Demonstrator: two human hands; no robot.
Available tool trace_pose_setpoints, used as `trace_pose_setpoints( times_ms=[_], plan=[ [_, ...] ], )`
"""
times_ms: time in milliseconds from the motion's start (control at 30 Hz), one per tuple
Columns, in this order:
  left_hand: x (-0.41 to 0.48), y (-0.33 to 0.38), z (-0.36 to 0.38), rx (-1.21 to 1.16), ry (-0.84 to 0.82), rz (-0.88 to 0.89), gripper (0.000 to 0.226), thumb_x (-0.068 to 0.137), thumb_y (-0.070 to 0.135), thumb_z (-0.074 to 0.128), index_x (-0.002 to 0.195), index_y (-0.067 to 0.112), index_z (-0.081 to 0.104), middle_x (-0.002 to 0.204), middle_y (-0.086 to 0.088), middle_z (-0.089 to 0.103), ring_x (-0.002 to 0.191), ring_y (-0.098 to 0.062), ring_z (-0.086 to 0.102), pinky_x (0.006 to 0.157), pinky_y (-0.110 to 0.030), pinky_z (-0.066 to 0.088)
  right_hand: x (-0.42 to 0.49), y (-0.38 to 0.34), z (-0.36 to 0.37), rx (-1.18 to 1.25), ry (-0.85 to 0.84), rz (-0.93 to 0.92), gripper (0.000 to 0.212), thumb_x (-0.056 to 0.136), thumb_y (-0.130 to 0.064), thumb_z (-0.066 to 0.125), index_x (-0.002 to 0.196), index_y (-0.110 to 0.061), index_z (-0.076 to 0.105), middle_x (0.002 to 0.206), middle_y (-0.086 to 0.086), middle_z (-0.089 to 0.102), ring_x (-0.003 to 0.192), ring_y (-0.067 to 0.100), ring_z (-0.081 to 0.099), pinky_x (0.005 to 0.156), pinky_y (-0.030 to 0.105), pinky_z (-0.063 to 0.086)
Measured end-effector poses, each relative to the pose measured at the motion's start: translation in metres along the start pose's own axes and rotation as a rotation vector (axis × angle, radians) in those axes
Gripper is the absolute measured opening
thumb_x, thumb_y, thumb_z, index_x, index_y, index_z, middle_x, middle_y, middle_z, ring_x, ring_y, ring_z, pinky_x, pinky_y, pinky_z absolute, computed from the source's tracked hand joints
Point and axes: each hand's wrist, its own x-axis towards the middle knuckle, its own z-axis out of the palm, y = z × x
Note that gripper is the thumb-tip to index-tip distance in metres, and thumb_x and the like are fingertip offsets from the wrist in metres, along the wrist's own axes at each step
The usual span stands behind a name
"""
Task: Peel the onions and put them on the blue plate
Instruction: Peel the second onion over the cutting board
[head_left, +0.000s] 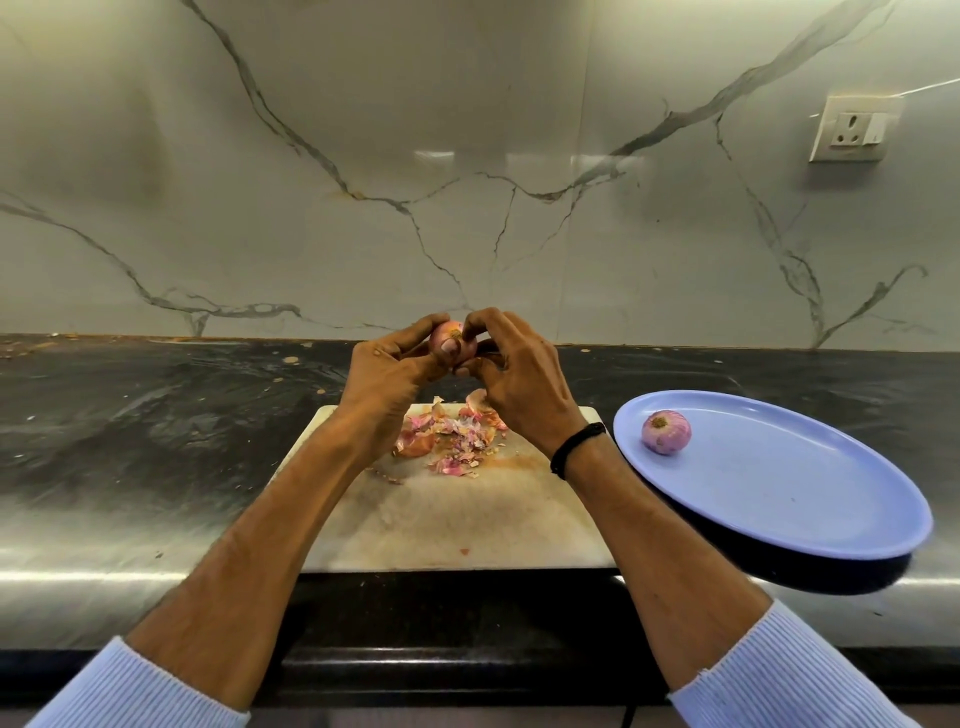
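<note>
Above the cutting board (467, 525), my left hand (387, 371) cradles a half-peeled onion (451, 340) while my right hand (511, 374) curls over it, fingertips (470, 327) pinching at skin near the stem end. One peeled onion (666, 432) already sits on the blue plate (810, 499) to my right. The risk, as I judge it: the slick bulb could squirt from my grip and roll off the counter (156, 415), or a stubborn layer could tear unevenly. Papery peels (452, 436) litter the stained board. Behind the dark, glossy stone counter rises a veined marble wall (467, 156) with a socket (852, 130).
</note>
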Motion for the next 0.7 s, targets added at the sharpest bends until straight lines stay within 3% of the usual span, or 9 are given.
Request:
trace_pose_setpoints(
  times_ms=[167,333,533,700],
  plan=[
    [0.0013,-0.0046,0.0016,0.025,0.018,0.014,0.061,0.067,0.02,0.075,0.127,0.008,0.066,0.122,-0.006,0.07,0.115,-0.021,0.065,0.101,-0.044,0.053,-0.0006,0.0012,-0.0024,-0.05,-0.015,-0.028,0.028,0.085,-0.001,0.068,0.111,-0.005,0.058,0.105,0.011,0.06,0.088,0.021,0.062,0.079,0.029,0.057],
    [0.0008,-0.0019,0.0031,-0.003,0.048,0.034,0.06,0.068,0.027,0.075,0.124,0.009,0.067,0.118,-0.008,0.071,0.112,-0.02,0.067,0.101,-0.043,0.053,-0.001,-0.0015,0.0002,-0.083,0.011,-0.058,0.01,0.087,0.001,0.065,0.095,-0.002,0.061,0.097,0.011,0.062,0.081,0.019,0.058,0.072,0.03,0.055],
    [-0.0005,-0.0003,0.0044,-0.017,0.055,0.034,0.05,0.068,0.027,0.075,0.118,0.019,0.07,0.112,-0.002,0.073,0.108,-0.017,0.069,0.097,-0.039,0.055,0.0004,-0.0059,0.0013,0.015,0.026,-0.003,0.023,0.089,-0.002,0.065,0.109,-0.005,0.055,0.106,0.012,0.062,0.091,0.023,0.066,0.079,0.032,0.059],
    [0.0006,-0.0011,0.0019,-0.008,0.061,0.038,0.055,0.07,0.027,0.076,0.122,0.014,0.069,0.114,-0.005,0.073,0.109,-0.019,0.069,0.099,-0.041,0.054,0.0,-0.0041,0.0017,-0.024,0.021,-0.032,0.021,0.09,0.0,0.063,0.109,-0.006,0.056,0.105,0.009,0.061,0.089,0.02,0.065,0.079,0.027,0.058]
  ],
)
